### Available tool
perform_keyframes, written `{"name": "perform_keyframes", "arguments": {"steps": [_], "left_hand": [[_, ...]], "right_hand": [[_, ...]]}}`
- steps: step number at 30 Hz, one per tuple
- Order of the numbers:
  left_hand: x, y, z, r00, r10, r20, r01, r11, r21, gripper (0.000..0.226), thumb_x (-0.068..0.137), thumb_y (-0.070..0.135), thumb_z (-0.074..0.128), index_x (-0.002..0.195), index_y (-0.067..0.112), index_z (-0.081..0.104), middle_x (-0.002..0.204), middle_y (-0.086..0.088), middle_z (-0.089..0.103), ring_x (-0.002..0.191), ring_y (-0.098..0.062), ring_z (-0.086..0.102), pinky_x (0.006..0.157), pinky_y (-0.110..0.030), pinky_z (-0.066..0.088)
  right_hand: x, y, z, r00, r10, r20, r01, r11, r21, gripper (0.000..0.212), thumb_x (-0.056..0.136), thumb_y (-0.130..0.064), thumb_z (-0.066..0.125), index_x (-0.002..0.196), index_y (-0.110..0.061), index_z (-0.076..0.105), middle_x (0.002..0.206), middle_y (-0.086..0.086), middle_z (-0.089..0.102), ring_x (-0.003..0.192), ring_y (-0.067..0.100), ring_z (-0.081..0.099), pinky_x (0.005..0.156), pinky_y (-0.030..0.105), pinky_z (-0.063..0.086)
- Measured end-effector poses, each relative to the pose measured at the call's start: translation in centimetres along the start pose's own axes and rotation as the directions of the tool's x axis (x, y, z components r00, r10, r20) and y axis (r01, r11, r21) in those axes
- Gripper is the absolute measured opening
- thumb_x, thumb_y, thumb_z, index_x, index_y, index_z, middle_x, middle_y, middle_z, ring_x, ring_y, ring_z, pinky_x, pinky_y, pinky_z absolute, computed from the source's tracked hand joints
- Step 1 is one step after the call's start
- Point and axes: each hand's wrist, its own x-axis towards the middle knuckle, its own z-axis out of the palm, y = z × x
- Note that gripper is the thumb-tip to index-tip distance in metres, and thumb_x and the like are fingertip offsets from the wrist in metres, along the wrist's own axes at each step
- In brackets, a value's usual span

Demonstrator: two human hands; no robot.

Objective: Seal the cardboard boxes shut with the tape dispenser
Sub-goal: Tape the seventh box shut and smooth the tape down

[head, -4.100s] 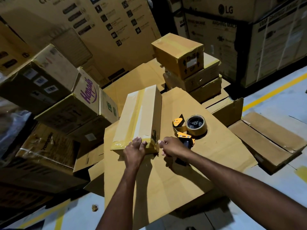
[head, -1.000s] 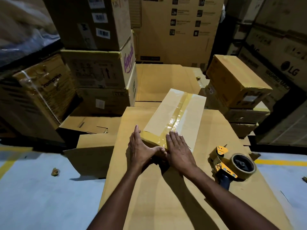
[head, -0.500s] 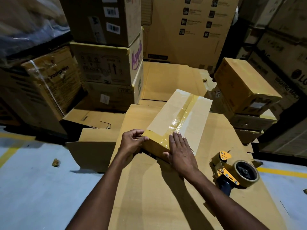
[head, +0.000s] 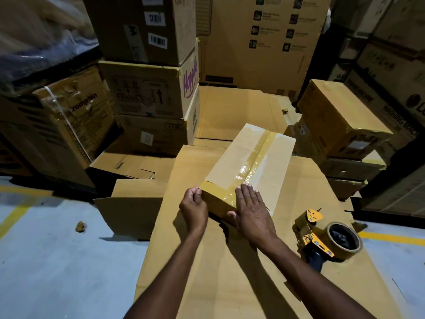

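A long narrow cardboard box point(head: 271, 157) lies on a flat cardboard sheet point(head: 207, 272), with shiny brown tape along its top seam and over its near end. My left hand point(head: 194, 209) grips the box's near left corner, fingers curled on the edge. My right hand point(head: 251, 215) lies flat, fingers together, pressing on the taped near end, thumb wrapped down the front face. The yellow tape dispenser point(head: 326, 242) with a brown roll lies on the sheet to the right, untouched.
Stacked cartons point(head: 149, 95) rise at the left and back. A pile of small taped boxes point(head: 340, 125) sits to the right. Flattened cardboard point(head: 128, 203) lies beside the sheet on the left. Grey floor with yellow lines point(head: 18, 208) spreads left and right.
My left hand has gone from lying flat at the box's near end to gripping its left corner. My right hand stays flat on the tape. The view has shifted closer.
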Motion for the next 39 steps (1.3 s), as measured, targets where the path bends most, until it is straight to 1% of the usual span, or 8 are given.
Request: {"name": "perform_keyframes", "arguments": {"steps": [7,14,19,22,29,32,35,39], "left_hand": [[-3.4,-0.7,3.0,0.999,0.035,0.014,-0.036,0.995,0.094,0.056,0.108,0.006,0.046,0.161,0.010,0.027,0.163,-0.010,0.036,0.148,-0.025,0.040,0.119,-0.036,0.039],[-5.4,-2.0,2.2,0.966,0.180,0.184,-0.229,0.928,0.293,0.070,0.102,-0.008,0.047,0.161,0.014,0.017,0.165,0.007,0.006,0.154,-0.012,0.010,0.118,-0.019,0.024],[-6.6,-3.0,-0.5,0.870,0.356,0.341,-0.468,0.814,0.343,0.055,0.098,-0.006,0.056,0.149,0.013,0.050,0.161,0.002,0.033,0.149,-0.010,0.027,0.119,-0.034,0.038],[-5.1,-2.8,-1.3,0.800,0.537,0.268,-0.600,0.721,0.345,0.043,0.089,-0.007,0.068,0.127,0.011,0.071,0.140,-0.005,0.064,0.137,-0.015,0.052,0.111,-0.048,0.048],[-0.6,-3.1,-0.9,0.619,0.614,0.490,-0.786,0.488,0.380,0.044,0.109,0.034,0.043,0.145,0.014,0.058,0.157,-0.003,0.048,0.154,-0.013,0.029,0.125,-0.046,0.027],[-0.3,-3.8,-1.0,0.555,0.673,0.490,-0.831,0.413,0.374,0.046,0.110,0.035,0.040,0.146,0.010,0.056,0.156,-0.008,0.049,0.153,-0.020,0.033,0.123,-0.050,0.031],[-0.4,-4.2,-0.7,0.552,0.698,0.456,-0.832,0.419,0.364,0.044,0.109,0.030,0.045,0.146,0.007,0.055,0.156,-0.011,0.049,0.152,-0.023,0.034,0.122,-0.053,0.032],[-0.8,-4.6,-0.4,0.565,0.706,0.426,-0.824,0.456,0.337,0.044,0.107,0.026,0.051,0.146,0.005,0.055,0.157,-0.012,0.047,0.152,-0.025,0.034,0.122,-0.053,0.032]], "right_hand": [[-0.1,-0.1,-0.6,1.000,-0.005,0.021,0.006,1.000,-0.014,0.078,0.104,-0.055,0.033,0.161,-0.002,0.025,0.168,0.022,0.018,0.158,0.034,0.012,0.126,0.043,0.005],[-0.2,0.2,0.0,1.000,-0.026,0.001,0.026,1.000,-0.012,0.081,0.102,-0.058,0.016,0.161,-0.002,0.025,0.168,0.023,0.018,0.158,0.035,0.013,0.126,0.044,0.007],[-0.4,0.1,-0.4,1.000,-0.030,0.001,0.030,0.999,0.029,0.080,0.103,-0.057,0.010,0.164,-0.005,0.009,0.170,0.019,0.000,0.159,0.033,-0.002,0.125,0.040,-0.007],[-0.6,0.0,-0.4,0.998,-0.029,-0.047,0.031,0.999,0.037,0.077,0.104,-0.055,0.015,0.162,-0.005,0.021,0.169,0.021,0.015,0.158,0.034,0.011,0.126,0.042,0.005],[-1.0,1.2,-0.1,0.987,-0.133,-0.090,0.137,0.990,0.034,0.062,0.109,-0.045,0.020,0.163,-0.016,0.024,0.169,0.015,0.018,0.157,0.031,0.019,0.130,0.041,0.009],[-1.8,2.2,0.4,0.968,-0.199,-0.150,0.207,0.978,0.035,0.056,0.106,-0.030,0.045,0.160,-0.017,0.034,0.164,0.013,0.037,0.153,0.028,0.032,0.124,0.038,0.013],[-3.6,4.6,1.0,0.962,-0.240,-0.129,0.254,0.962,0.099,0.084,0.089,-0.004,0.071,0.161,-0.018,0.030,0.165,0.009,0.035,0.154,0.025,0.029,0.126,0.035,0.012],[-6.5,7.6,1.1,0.930,-0.259,-0.262,0.309,0.936,0.169,0.056,0.105,-0.015,0.051,0.160,-0.019,0.036,0.166,0.006,0.033,0.158,0.017,0.020,0.128,0.034,0.019]]}}
